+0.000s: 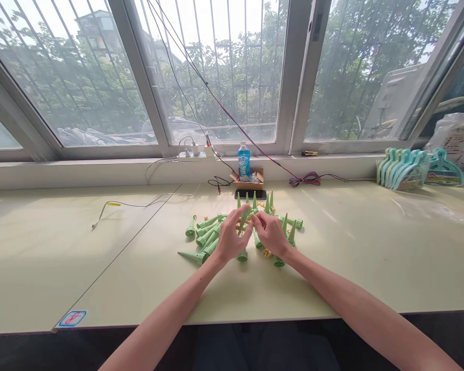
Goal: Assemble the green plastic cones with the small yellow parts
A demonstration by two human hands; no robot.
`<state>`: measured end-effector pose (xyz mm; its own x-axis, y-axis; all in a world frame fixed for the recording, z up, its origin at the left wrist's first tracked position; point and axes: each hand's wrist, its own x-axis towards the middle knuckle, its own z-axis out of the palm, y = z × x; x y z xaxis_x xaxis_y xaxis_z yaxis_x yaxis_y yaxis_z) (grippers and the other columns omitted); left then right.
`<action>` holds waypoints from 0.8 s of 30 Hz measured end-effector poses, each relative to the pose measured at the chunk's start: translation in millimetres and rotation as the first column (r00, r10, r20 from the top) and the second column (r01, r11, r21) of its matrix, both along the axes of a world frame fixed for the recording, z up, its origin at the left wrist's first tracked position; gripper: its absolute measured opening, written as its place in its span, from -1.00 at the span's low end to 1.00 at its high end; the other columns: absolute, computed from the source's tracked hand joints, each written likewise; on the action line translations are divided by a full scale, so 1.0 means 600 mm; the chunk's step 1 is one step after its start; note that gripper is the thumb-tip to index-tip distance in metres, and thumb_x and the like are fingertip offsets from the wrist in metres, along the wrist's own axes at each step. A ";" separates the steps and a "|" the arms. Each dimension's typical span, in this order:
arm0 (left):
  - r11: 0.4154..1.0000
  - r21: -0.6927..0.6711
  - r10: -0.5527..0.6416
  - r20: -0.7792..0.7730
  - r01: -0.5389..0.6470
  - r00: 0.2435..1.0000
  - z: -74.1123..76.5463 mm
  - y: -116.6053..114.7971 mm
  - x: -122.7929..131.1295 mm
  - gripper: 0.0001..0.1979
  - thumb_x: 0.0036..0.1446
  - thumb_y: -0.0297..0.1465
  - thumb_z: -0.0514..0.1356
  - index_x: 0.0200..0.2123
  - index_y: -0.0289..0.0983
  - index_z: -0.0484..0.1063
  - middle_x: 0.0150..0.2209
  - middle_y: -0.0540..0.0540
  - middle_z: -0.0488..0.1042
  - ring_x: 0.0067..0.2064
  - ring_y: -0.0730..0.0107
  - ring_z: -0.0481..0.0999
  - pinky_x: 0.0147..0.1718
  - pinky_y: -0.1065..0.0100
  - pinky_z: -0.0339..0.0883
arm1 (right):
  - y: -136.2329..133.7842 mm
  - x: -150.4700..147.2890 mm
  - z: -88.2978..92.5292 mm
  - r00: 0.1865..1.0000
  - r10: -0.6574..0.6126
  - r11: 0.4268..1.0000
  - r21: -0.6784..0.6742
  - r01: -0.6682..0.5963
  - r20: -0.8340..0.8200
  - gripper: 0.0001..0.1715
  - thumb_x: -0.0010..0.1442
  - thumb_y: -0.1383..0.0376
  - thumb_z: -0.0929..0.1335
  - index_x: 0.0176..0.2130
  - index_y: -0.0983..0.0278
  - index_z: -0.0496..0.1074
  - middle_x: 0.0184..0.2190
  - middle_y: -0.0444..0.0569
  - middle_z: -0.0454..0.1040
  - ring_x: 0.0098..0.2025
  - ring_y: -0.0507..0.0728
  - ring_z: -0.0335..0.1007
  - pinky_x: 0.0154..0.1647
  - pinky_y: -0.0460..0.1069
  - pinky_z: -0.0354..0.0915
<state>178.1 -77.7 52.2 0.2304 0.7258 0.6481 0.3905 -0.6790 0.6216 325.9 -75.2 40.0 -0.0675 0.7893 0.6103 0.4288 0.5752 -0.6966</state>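
Note:
My left hand (229, 238) holds a green plastic watering spike (244, 218) between thumb and fingers, over the middle of the pile. Close against it, my right hand (270, 233) is closed in a pinch; whatever sits between those fingertips is too small to make out. Around both hands lie several more green spikes with ribbed, hollow caps, such as a long one (193, 255) on the left. Others stand point up, like the spike (292, 234) beside my right hand. Small yellow pieces (268, 253) are scattered among them, partly hidden by my hands.
Behind the pile lies a black phone (251, 194), before a small cardboard box (255, 180) with a blue bottle (244, 161). Coiled wires (309, 179) and bundled green hangers (402, 169) are at the back right. A white cable (131, 204) crosses the table's left side.

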 end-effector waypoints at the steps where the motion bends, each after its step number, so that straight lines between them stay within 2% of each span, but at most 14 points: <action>1: 1.000 -0.004 0.009 0.011 -0.009 1.000 0.000 0.000 0.001 -0.52 0.20 -0.35 0.16 0.20 -0.12 0.27 0.00 -0.17 0.48 -0.22 0.37 0.57 -0.34 0.37 0.54 | 0.000 0.000 0.001 1.000 -0.009 1.000 0.000 0.009 -0.009 -0.55 0.37 0.08 0.20 -0.48 0.25 0.24 -0.63 -0.19 0.20 -0.59 0.00 0.03 -0.53 -0.06 0.03; 4: 0.998 -0.034 0.055 0.075 -0.053 0.996 0.002 0.001 0.003 -0.50 0.27 -0.22 0.12 0.25 -0.09 0.16 -0.02 -0.18 0.49 -0.23 0.36 0.58 -0.35 0.34 0.52 | -0.002 0.001 0.002 0.998 -0.048 0.999 0.006 0.048 -0.041 -0.55 0.37 0.07 0.20 -0.47 0.25 0.25 -0.63 -0.18 0.21 -0.59 0.00 0.05 -0.53 -0.06 0.04; 6: 0.995 -0.056 0.091 0.121 -0.085 0.988 0.005 0.002 0.002 -0.57 0.30 -0.18 0.06 0.19 -0.13 0.20 -0.10 -0.15 0.51 -0.26 0.36 0.57 -0.36 0.35 0.49 | -0.002 0.002 0.002 0.995 -0.073 0.997 0.027 0.074 -0.063 -0.57 0.37 0.07 0.21 -0.45 0.25 0.27 -0.62 -0.17 0.23 -0.58 0.01 0.08 -0.53 -0.07 0.06; 8: 0.988 -0.062 0.148 0.132 -0.141 0.980 0.008 0.004 0.000 -0.67 0.33 -0.15 -0.01 -0.04 -0.22 0.38 -0.22 -0.11 0.52 -0.30 0.38 0.54 -0.36 0.36 0.44 | -0.002 0.003 0.002 0.993 -0.085 0.995 0.054 0.089 -0.079 -0.59 0.37 0.07 0.21 -0.41 0.25 0.29 -0.58 -0.15 0.27 -0.56 0.02 0.13 -0.51 -0.07 0.09; 11: 0.974 -0.107 0.211 0.118 -0.199 0.970 0.009 0.008 -0.003 -0.50 0.34 -0.12 -0.08 -0.48 -0.28 0.43 -0.45 -0.07 0.47 -0.44 0.41 0.43 -0.40 0.35 0.32 | 0.000 0.005 0.001 0.993 -0.087 0.991 0.098 0.094 -0.074 -0.63 0.38 0.10 0.21 -0.36 0.26 0.34 -0.53 -0.12 0.33 -0.53 0.03 0.20 -0.47 -0.07 0.14; 13: 0.968 -0.193 0.195 0.157 -0.163 0.968 0.008 0.011 -0.004 -0.41 0.33 -0.09 -0.09 -0.62 -0.27 0.41 -0.56 -0.06 0.43 -0.51 0.41 0.37 -0.41 0.33 0.26 | 0.002 0.006 0.000 0.996 -0.078 0.987 0.140 0.084 -0.050 -0.65 0.39 0.13 0.21 -0.33 0.27 0.36 -0.48 -0.10 0.36 -0.50 0.03 0.22 -0.45 -0.06 0.16; 18: 0.922 -0.385 0.156 0.253 -0.048 0.955 0.007 0.014 -0.007 -0.31 0.31 -0.04 -0.14 -0.71 -0.26 0.43 -0.63 -0.09 0.42 -0.52 0.37 0.34 -0.39 0.30 0.22 | 0.003 0.007 0.000 0.998 0.000 0.971 0.237 -0.014 0.059 -0.67 0.41 0.19 0.19 -0.29 0.27 0.41 -0.40 -0.04 0.41 -0.43 0.05 0.28 -0.43 -0.07 0.19; 24: 0.896 -0.443 0.133 0.250 -0.009 0.959 0.011 0.012 -0.010 -0.33 0.28 0.00 -0.11 -0.67 -0.28 0.45 -0.60 -0.09 0.41 -0.50 0.36 0.30 -0.39 0.30 0.20 | 0.003 0.007 0.000 0.995 0.041 0.965 0.256 -0.063 0.087 -0.69 0.41 0.21 0.19 -0.25 0.26 0.43 -0.38 -0.03 0.41 -0.41 0.06 0.28 -0.43 -0.07 0.20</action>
<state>172.2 -70.6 58.6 0.0314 0.9554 0.2937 0.2046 -0.2937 0.9337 330.0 -73.6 40.3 -0.1615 0.6001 0.7834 0.4422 0.7537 -0.4862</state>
